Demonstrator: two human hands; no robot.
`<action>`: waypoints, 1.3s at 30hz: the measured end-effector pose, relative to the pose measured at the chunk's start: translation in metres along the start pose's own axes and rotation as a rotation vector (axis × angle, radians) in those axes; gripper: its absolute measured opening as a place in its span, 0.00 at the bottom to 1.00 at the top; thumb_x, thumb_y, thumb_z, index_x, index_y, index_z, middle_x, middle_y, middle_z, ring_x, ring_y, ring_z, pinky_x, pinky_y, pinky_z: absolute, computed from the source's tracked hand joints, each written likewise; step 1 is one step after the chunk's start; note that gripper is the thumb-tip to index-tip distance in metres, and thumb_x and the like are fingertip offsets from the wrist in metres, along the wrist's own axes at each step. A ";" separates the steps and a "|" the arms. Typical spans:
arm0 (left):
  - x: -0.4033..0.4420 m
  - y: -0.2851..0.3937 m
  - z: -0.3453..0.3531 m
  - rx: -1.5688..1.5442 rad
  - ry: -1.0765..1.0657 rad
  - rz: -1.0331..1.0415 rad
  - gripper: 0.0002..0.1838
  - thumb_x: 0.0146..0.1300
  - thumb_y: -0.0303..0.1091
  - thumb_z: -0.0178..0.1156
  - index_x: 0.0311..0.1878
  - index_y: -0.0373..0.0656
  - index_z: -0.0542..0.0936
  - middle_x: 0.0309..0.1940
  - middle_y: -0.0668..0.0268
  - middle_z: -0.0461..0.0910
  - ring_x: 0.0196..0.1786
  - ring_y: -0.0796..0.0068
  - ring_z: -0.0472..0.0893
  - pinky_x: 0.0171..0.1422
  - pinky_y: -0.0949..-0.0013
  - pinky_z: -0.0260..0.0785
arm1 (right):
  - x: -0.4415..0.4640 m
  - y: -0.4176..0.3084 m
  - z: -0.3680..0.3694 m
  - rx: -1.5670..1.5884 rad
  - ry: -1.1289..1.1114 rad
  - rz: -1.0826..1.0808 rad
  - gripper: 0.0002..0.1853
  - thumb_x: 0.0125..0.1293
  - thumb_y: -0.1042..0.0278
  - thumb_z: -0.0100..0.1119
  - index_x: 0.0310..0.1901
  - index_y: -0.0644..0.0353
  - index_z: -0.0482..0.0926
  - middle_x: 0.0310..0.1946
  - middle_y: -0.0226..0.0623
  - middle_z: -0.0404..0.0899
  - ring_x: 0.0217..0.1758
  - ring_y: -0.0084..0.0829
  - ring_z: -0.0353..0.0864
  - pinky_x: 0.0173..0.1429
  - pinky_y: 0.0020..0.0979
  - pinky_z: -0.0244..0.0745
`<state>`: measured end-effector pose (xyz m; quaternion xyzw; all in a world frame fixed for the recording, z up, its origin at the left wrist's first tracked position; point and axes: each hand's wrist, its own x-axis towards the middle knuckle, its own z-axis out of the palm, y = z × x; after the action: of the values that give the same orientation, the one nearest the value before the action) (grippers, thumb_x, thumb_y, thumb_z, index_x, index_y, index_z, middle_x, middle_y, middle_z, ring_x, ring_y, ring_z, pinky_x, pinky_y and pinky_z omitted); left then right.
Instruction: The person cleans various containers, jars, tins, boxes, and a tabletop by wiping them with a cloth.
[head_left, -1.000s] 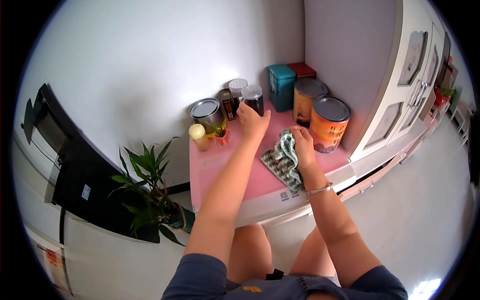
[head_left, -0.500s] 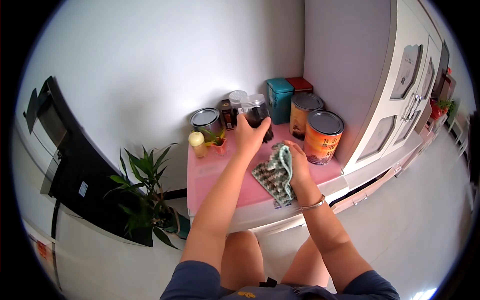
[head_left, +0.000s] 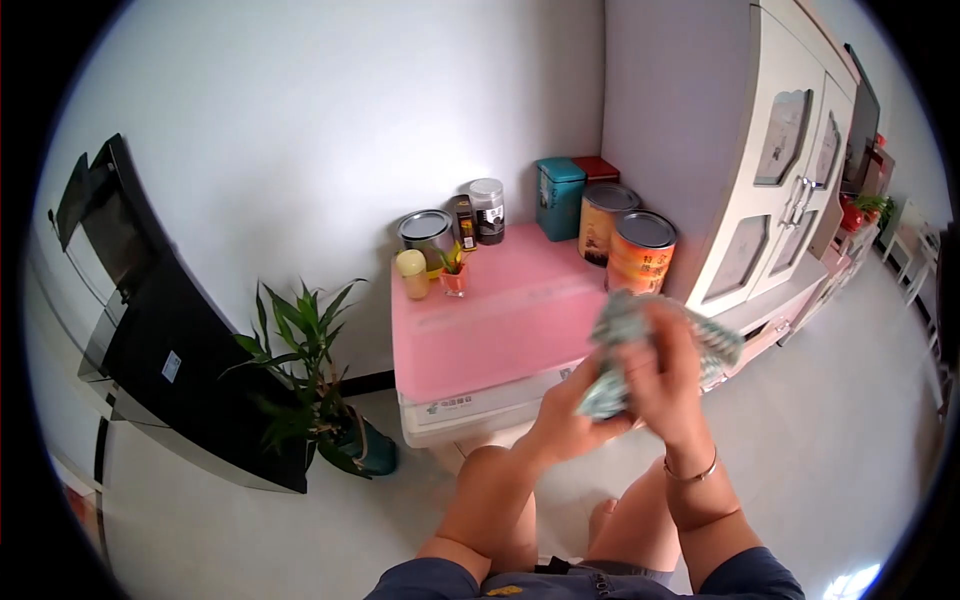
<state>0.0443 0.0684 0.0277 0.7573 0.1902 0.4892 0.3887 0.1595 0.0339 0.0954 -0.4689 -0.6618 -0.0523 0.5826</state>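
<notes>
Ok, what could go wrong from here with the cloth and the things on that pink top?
1. The left hand and right hand hold the bunched green cloth, which hides whatever may be inside; anything there might slip.
2. The cloth overlaps the orange tin in this view; depth is unclear, but a swing could perhaps knock it.
3. The pale yellow bottle stands near the pink top's left edge, so a nudge might tip it off.

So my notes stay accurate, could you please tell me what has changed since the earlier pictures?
The cloth has moved right and toward the body, the right hand still on it. The left hand has drawn back to join it; whether it brought the jar it gripped is unclear. The orange can and teal tin stayed put.
</notes>
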 end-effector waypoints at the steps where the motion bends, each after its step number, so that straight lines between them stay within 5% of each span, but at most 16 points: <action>1: -0.009 -0.003 0.000 0.084 -0.083 -0.086 0.31 0.41 0.42 0.68 0.51 0.46 0.69 0.40 0.58 0.76 0.43 0.58 0.76 0.45 0.65 0.69 | -0.001 -0.006 -0.009 -0.202 -0.176 -0.133 0.18 0.49 0.61 0.63 0.41 0.59 0.74 0.40 0.42 0.73 0.42 0.39 0.74 0.47 0.38 0.69; 2: -0.008 -0.002 -0.002 0.208 -0.164 -0.094 0.29 0.41 0.42 0.68 0.49 0.47 0.71 0.40 0.60 0.77 0.44 0.61 0.76 0.45 0.64 0.68 | -0.001 -0.016 -0.020 -0.402 -0.354 -0.262 0.18 0.44 0.62 0.66 0.37 0.59 0.76 0.40 0.42 0.73 0.43 0.41 0.73 0.48 0.40 0.67; 4: -0.019 -0.004 0.002 0.131 -0.180 -0.048 0.28 0.41 0.42 0.68 0.47 0.46 0.72 0.38 0.62 0.78 0.42 0.62 0.77 0.44 0.65 0.69 | -0.014 -0.025 -0.030 -0.226 -0.382 -0.008 0.17 0.42 0.64 0.66 0.34 0.61 0.76 0.38 0.42 0.74 0.42 0.42 0.74 0.45 0.36 0.69; 7: -0.037 0.008 0.001 -0.047 -0.291 -0.206 0.26 0.41 0.42 0.68 0.46 0.46 0.73 0.35 0.61 0.78 0.40 0.61 0.78 0.42 0.66 0.69 | -0.037 -0.010 -0.043 0.033 -0.472 0.066 0.14 0.44 0.70 0.62 0.34 0.65 0.74 0.39 0.45 0.74 0.42 0.43 0.73 0.46 0.35 0.68; 10: -0.035 0.019 -0.002 -0.034 -0.363 -0.010 0.28 0.39 0.37 0.69 0.46 0.44 0.72 0.32 0.61 0.78 0.37 0.62 0.78 0.40 0.67 0.70 | -0.045 -0.007 -0.055 0.383 -0.556 0.178 0.09 0.50 0.74 0.54 0.35 0.67 0.72 0.38 0.43 0.73 0.41 0.38 0.72 0.45 0.32 0.67; 13: -0.042 0.018 -0.004 -0.354 -0.537 -0.238 0.30 0.41 0.34 0.68 0.50 0.40 0.70 0.37 0.62 0.77 0.41 0.70 0.76 0.46 0.69 0.67 | -0.061 -0.013 -0.063 0.761 -0.491 0.558 0.11 0.53 0.72 0.50 0.37 0.68 0.72 0.39 0.38 0.74 0.42 0.29 0.71 0.46 0.28 0.66; 16: -0.042 0.029 -0.005 -0.784 -0.708 -0.593 0.37 0.44 0.31 0.67 0.58 0.35 0.62 0.45 0.64 0.71 0.47 0.75 0.71 0.54 0.71 0.61 | -0.082 -0.018 -0.064 1.211 -0.142 0.853 0.14 0.55 0.70 0.51 0.43 0.67 0.72 0.38 0.39 0.75 0.42 0.28 0.74 0.47 0.26 0.69; 21: -0.045 0.033 0.016 -1.064 -0.716 -0.728 0.32 0.51 0.33 0.62 0.58 0.35 0.62 0.47 0.62 0.71 0.50 0.76 0.70 0.56 0.72 0.61 | -0.112 -0.027 -0.050 1.079 0.475 0.795 0.28 0.60 0.46 0.39 0.49 0.66 0.67 0.41 0.46 0.72 0.41 0.38 0.74 0.44 0.34 0.74; 23: -0.051 0.037 0.029 -1.028 -0.638 -0.702 0.28 0.53 0.34 0.60 0.56 0.35 0.63 0.45 0.64 0.71 0.47 0.79 0.70 0.52 0.74 0.62 | -0.151 0.017 -0.049 0.670 0.502 0.809 0.30 0.62 0.42 0.34 0.49 0.64 0.67 0.40 0.44 0.73 0.40 0.37 0.74 0.43 0.34 0.73; 25: -0.059 0.040 0.039 -0.942 -0.488 -0.672 0.22 0.59 0.37 0.57 0.52 0.36 0.65 0.40 0.66 0.70 0.42 0.84 0.70 0.45 0.77 0.65 | -0.138 -0.006 -0.048 0.823 0.490 0.741 0.28 0.65 0.44 0.33 0.49 0.63 0.68 0.39 0.41 0.74 0.38 0.34 0.75 0.43 0.32 0.72; 26: -0.061 0.041 0.042 -0.940 -0.492 -0.679 0.22 0.59 0.37 0.57 0.52 0.36 0.65 0.40 0.66 0.70 0.42 0.84 0.70 0.45 0.77 0.65 | -0.137 -0.007 -0.046 0.772 0.535 0.744 0.22 0.68 0.51 0.32 0.52 0.61 0.64 0.41 0.34 0.70 0.42 0.24 0.69 0.46 0.26 0.66; 29: -0.068 0.039 0.048 -0.692 -0.407 -0.451 0.25 0.58 0.39 0.58 0.52 0.36 0.61 0.38 0.66 0.69 0.39 0.83 0.70 0.42 0.78 0.65 | -0.141 -0.016 -0.049 0.639 0.467 0.694 0.20 0.68 0.56 0.33 0.55 0.60 0.60 0.45 0.33 0.67 0.46 0.24 0.66 0.53 0.25 0.62; 32: -0.067 0.027 0.050 -0.238 -0.292 -0.107 0.32 0.52 0.37 0.61 0.54 0.36 0.56 0.40 0.54 0.72 0.40 0.62 0.76 0.42 0.67 0.67 | -0.143 -0.036 -0.036 0.412 0.465 0.550 0.25 0.62 0.64 0.47 0.58 0.63 0.54 0.48 0.36 0.64 0.48 0.25 0.65 0.55 0.28 0.60; 33: -0.064 0.036 0.042 -0.117 -0.390 -0.217 0.38 0.49 0.32 0.65 0.58 0.36 0.52 0.43 0.59 0.71 0.44 0.73 0.72 0.49 0.69 0.65 | -0.149 -0.035 -0.043 0.324 0.313 0.582 0.28 0.63 0.62 0.47 0.61 0.63 0.51 0.52 0.35 0.61 0.55 0.26 0.60 0.60 0.27 0.54; 37: -0.071 0.031 0.041 -0.250 -0.484 -0.291 0.34 0.50 0.31 0.64 0.56 0.37 0.55 0.43 0.59 0.72 0.44 0.73 0.73 0.50 0.70 0.65 | -0.144 -0.026 -0.064 0.303 0.268 0.621 0.30 0.54 0.58 0.59 0.52 0.65 0.60 0.40 0.33 0.68 0.42 0.24 0.67 0.49 0.27 0.65; 39: -0.070 0.034 0.038 -0.268 -0.686 -0.386 0.32 0.50 0.31 0.64 0.55 0.37 0.57 0.43 0.60 0.72 0.46 0.73 0.73 0.50 0.70 0.65 | -0.137 -0.025 -0.074 0.388 0.227 0.666 0.24 0.56 0.58 0.57 0.49 0.64 0.65 0.36 0.31 0.70 0.38 0.20 0.67 0.43 0.23 0.65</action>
<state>0.0432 -0.0149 0.0044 0.7696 0.1227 0.1469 0.6091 0.1797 -0.1027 0.0181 -0.5300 -0.4029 0.2139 0.7148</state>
